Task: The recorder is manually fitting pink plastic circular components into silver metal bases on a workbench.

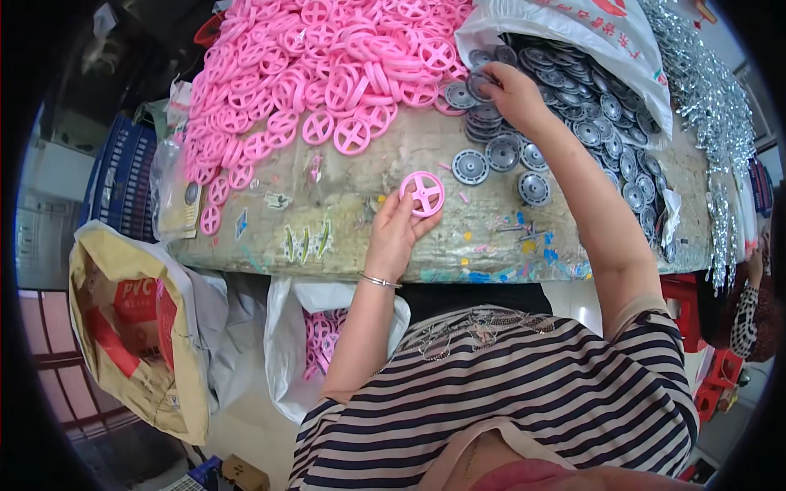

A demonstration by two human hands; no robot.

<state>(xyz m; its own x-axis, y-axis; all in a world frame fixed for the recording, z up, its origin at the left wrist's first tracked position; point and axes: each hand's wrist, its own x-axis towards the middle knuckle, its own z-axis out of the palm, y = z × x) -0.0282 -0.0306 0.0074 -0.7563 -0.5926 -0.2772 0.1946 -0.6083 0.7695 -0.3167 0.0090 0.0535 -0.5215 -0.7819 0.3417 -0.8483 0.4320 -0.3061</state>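
Note:
Near the table's front edge, my left hand [397,233] is closed on a pink plastic ring with a cross of spokes [423,194]. Farther off to the right, my right hand [514,96] pinches a grey disc [481,84] at the edge of the grey heap. Several loose grey discs, such as this grey wheel-like disc [470,167], lie flat between my two hands. A large pile of pink rings [319,65] covers the far left of the table. The heap of grey discs [585,106] spills out of a white sack [565,29].
The worn table [352,192] carries scraps of coloured paint and stickers. Silver tinsel [712,106] hangs over its right end. Below the front edge stand a yellow-lined sack [98,270] and a white bag [282,352] holding pink parts. Another person [749,319] is at the far right.

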